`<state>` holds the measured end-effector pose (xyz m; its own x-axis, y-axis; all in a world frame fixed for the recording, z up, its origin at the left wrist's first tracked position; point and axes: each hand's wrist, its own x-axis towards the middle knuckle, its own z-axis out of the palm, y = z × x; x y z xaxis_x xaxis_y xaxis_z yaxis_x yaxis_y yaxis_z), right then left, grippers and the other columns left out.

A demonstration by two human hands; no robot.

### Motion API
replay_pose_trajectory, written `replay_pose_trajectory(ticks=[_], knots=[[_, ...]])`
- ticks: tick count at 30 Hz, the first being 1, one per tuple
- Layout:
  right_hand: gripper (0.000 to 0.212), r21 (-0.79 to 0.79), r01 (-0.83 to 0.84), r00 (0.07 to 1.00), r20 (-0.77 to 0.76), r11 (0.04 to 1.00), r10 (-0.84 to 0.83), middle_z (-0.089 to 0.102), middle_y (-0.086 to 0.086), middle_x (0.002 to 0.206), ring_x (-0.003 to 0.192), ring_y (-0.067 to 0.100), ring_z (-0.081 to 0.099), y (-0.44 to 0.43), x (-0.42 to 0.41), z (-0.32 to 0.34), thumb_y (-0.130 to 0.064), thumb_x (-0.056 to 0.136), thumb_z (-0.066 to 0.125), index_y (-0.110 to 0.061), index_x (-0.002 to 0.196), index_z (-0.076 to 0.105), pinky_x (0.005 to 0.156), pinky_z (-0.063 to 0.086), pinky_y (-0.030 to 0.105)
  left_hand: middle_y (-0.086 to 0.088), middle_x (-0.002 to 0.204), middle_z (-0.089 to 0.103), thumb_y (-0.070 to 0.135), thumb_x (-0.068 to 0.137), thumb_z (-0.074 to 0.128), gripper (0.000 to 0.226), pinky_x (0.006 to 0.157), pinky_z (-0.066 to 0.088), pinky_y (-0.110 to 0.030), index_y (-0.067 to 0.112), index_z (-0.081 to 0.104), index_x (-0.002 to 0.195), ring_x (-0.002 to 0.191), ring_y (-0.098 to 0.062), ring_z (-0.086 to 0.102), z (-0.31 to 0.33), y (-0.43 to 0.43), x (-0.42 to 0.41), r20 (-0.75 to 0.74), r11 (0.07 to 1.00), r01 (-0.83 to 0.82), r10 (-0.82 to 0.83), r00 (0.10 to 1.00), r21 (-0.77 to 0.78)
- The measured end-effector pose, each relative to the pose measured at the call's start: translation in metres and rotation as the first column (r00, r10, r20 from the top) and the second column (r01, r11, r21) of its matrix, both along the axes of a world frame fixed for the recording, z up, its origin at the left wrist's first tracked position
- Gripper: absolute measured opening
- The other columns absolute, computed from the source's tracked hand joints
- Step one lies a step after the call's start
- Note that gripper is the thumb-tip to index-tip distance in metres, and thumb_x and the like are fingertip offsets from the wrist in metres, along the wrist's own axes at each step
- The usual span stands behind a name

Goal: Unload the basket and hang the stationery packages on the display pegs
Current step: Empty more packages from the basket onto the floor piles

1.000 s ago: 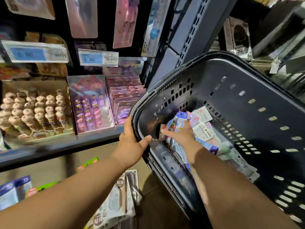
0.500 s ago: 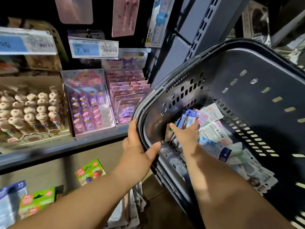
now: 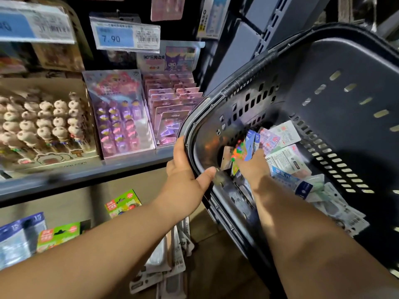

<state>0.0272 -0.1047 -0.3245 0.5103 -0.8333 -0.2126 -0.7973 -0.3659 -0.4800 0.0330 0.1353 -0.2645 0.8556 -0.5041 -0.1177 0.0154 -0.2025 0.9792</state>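
Fingers [image 3: 181, 148] of the left hand [image 3: 185, 180] clasp the rim of the one tilted black basket [image 3: 323, 67]. The right hand [image 3: 252, 167], inside it, grasps a few upright stationery packages [image 3: 248, 145]. Loose packages [image 3: 285, 160] lie heaped in the basket, too overlapped to count.

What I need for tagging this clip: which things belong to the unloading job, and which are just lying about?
Job: basket, left hand gripping its rim, right hand gripping stationery packages inside it.
Lying about: price tag, pink display box, box of small figures, green package under the shelf.
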Motion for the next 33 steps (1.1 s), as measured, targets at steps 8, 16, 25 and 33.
replay_pose_trajectory(ticks=[8, 16, 25, 33], knots=[[0.044, -0.142, -0.122, 0.991, -0.067, 0.982, 0.113, 0.059, 0.020, 0.111, 0.101, 0.042, 0.058, -0.010, -0.036, 0.013, -0.032, 0.090, 0.057, -0.013, 0.127, 0.040, 0.088, 0.049, 0.045, -0.006, 0.150, 0.030, 0.029, 0.094, 0.062, 0.087, 0.105, 0.024, -0.023, 0.035, -0.001, 0.154, 0.126, -0.011, 0.035, 0.005, 0.003, 0.001, -0.014, 0.999, 0.022, -0.021, 1.000, 0.049], [0.064, -0.021, -0.075, 0.957, 0.278, 0.997, 0.078, 0.054, 0.019, 0.133, 0.122, 0.035, 0.051, -0.013, -0.065, 0.040, -0.016, 0.088, 0.070, -0.012, 0.145, 0.041, 0.098, 0.039, 0.036, -0.007, 0.150, 0.029, 0.027, 0.094, 0.062, 0.087, 0.102, 0.022, -0.022, 0.036, 0.000, 0.154, 0.127, -0.011, 0.033, 0.010, 0.003, 0.000, -0.022, 0.998, 0.015, -0.014, 1.000, 0.058], [0.029, 0.110, -0.171, 0.790, 0.610, 0.979, 0.069, 0.071, 0.002, 0.099, 0.083, 0.007, 0.066, -0.009, -0.073, 0.138, 0.003, 0.088, 0.065, -0.009, 0.115, 0.060, 0.077, 0.053, 0.022, -0.013, 0.158, 0.019, 0.032, 0.094, 0.061, 0.090, 0.102, 0.027, -0.027, 0.032, -0.006, 0.155, 0.139, -0.026, 0.031, 0.020, 0.003, -0.006, -0.020, 0.988, 0.004, -0.001, 1.000, 0.151], [0.032, 0.293, -0.434, 0.635, 0.770, 0.852, 0.058, 0.076, 0.002, 0.099, 0.088, 0.021, 0.072, 0.019, -0.098, 0.233, -0.016, 0.073, 0.082, -0.023, 0.101, 0.068, 0.085, 0.056, 0.047, -0.002, 0.161, 0.011, 0.060, 0.080, 0.066, 0.109, 0.120, 0.011, -0.036, 0.021, -0.003, 0.156, 0.148, -0.019, 0.009, 0.073, 0.003, -0.037, 0.371, 0.973, -0.084, -0.002, 0.929, 0.216]])
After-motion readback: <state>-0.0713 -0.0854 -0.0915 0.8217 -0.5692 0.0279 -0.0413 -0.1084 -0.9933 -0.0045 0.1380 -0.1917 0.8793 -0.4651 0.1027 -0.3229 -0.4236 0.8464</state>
